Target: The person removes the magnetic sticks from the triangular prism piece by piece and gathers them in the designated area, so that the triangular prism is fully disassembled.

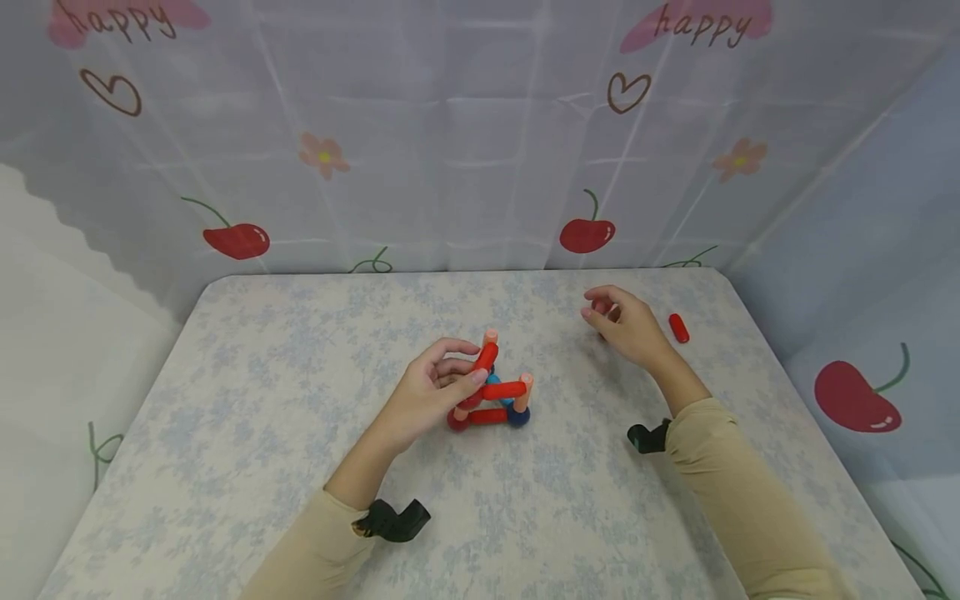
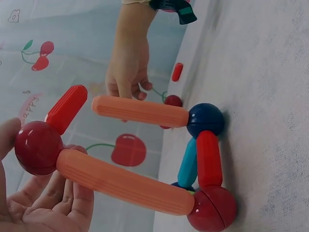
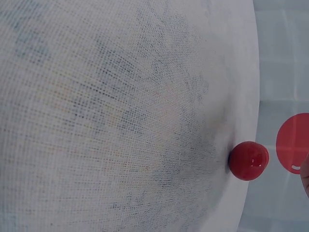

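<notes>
You had the rod-and-ball frame on the blue-mottled tabletop, cherry-print curtain behind it. Your left hand pinched its upper red ball. Right of the frame, your right hand hung, fingers loosely bent, near a loose red ball; a red rod lay farther right.

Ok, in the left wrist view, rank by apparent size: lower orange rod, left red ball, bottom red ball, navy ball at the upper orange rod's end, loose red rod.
Lower orange rod
Left red ball and bottom red ball: too alike to rank
Navy ball
Loose red rod, farthest from the camera
</notes>
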The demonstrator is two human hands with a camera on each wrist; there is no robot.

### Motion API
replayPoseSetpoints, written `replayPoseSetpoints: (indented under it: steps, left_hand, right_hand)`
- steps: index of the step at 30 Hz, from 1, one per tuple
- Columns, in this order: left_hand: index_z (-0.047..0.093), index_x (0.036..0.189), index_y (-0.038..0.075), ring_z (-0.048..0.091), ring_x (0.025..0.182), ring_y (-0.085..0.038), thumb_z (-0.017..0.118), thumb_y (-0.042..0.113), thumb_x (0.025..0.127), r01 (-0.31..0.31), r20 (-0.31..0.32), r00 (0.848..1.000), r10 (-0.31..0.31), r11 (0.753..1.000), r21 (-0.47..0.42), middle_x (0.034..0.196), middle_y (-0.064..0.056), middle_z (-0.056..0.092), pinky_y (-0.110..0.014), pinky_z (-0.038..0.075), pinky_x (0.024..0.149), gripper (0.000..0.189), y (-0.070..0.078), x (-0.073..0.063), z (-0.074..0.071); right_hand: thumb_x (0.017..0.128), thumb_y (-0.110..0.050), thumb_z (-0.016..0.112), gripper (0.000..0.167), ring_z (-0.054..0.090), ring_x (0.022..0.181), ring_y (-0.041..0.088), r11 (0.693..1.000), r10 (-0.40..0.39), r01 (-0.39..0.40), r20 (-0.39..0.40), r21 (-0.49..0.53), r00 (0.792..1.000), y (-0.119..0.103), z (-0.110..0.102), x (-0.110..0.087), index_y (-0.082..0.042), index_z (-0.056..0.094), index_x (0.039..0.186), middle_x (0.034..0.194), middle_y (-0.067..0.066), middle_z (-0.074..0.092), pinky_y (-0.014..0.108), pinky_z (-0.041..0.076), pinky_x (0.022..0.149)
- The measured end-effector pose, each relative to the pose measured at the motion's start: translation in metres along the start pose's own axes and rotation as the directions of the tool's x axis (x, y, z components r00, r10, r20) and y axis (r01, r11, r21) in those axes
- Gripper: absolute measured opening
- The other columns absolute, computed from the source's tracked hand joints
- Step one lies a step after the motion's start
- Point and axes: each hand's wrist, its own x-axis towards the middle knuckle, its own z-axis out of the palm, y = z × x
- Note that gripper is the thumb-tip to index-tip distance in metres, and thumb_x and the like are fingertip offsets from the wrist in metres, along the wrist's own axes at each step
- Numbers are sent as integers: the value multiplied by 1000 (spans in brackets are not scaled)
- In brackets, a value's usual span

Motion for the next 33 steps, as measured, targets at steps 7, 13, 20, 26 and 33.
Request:
replayPoseSetpoints:
  steps: [7, 13, 20, 26, 33]
  left_hand:
    - [51, 133, 22, 63, 114, -23, 79, 22, 86, -35, 70, 997, 34, 999, 19, 131, -11, 63, -43, 54, 94, 54, -2, -3, -1]
    - [53, 131, 20, 60, 119, -19, 80, 20, 85, -103, 77, 992, 98, 992, 71, 129, -5, 64, -44, 46, 107, 54, -6, -6, 0]
    - [60, 123, 22, 64, 111, -18, 78, 25, 87, -189, 0, 982, 191, 971, 149, 118, 1, 68, -37, 52, 98, 40, -15, -9, -1]
    - [66, 116, 23, 66, 103, -14, 76, 26, 88, -270, -120, 946, 301, 937, 224, 113, 3, 70, -37, 54, 94, 30, -24, -9, 2]
    - [67, 121, 18, 67, 101, -14, 76, 21, 88, -320, -169, 916, 364, 916, 241, 117, 0, 69, -32, 54, 95, 34, -31, -11, 2]
  right_hand:
    - [98, -29, 64, 35, 54, 76, 24, 1000, 8, -8, -5, 2, 1000, 3, -2, -2, -14, 59, 128, 98, 5, 55, 29, 48, 60]
    - [98, -32, 63, 36, 53, 78, 23, 1000, 7, -7, -6, 12, 1000, 3, -4, -4, -14, 58, 129, 99, 5, 55, 30, 47, 60]
    - [98, -29, 64, 34, 54, 78, 23, 999, 15, -14, -8, 32, 1000, 0, -2, -5, -14, 58, 128, 101, 6, 56, 28, 48, 60]
    - [98, -33, 63, 36, 53, 81, 23, 998, -5, 5, 0, 58, 1000, -1, 3, -4, -13, 59, 127, 103, 7, 55, 26, 48, 61]
    - [97, -32, 64, 35, 52, 79, 22, 998, -26, 26, -6, 55, 1000, -6, 6, -4, -14, 60, 127, 101, 7, 57, 29, 47, 61]
